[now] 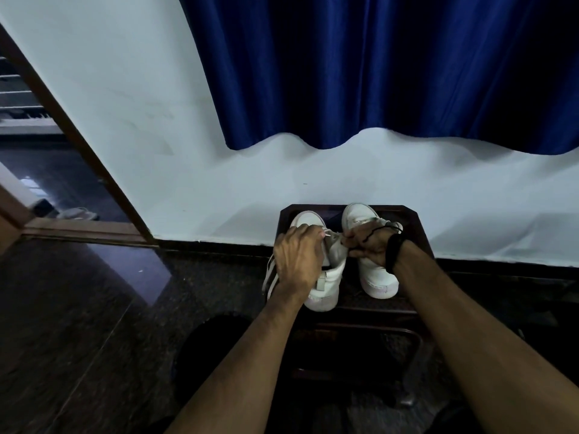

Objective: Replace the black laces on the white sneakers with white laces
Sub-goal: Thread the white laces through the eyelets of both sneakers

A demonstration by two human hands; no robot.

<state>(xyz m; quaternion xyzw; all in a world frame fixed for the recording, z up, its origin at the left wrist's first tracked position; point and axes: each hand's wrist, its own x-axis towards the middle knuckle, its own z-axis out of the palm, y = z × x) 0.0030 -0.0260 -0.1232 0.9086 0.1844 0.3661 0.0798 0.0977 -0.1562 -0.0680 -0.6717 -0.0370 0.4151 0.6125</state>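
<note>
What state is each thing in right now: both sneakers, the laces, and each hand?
Left sneaker: upright on the dark stool, being laced.
Right sneaker: upright on the stool, black lace lying loose across it.
White lace: end held over the left sneaker's eyelets.
Left hand: fingers curled, pinching the white lace.
Right hand: fingers curled, gripping the left sneaker's edge.

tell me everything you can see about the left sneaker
The left sneaker is white and smooth, leather-like, with dark stripes on its outer side and a pale sole. It stands on a dark stool, toe toward the wall, beside the right sneaker. The left hand lies over its top and pinches a white lace tip; the right hand grips its tongue area. Its eyelets are hidden.
</note>
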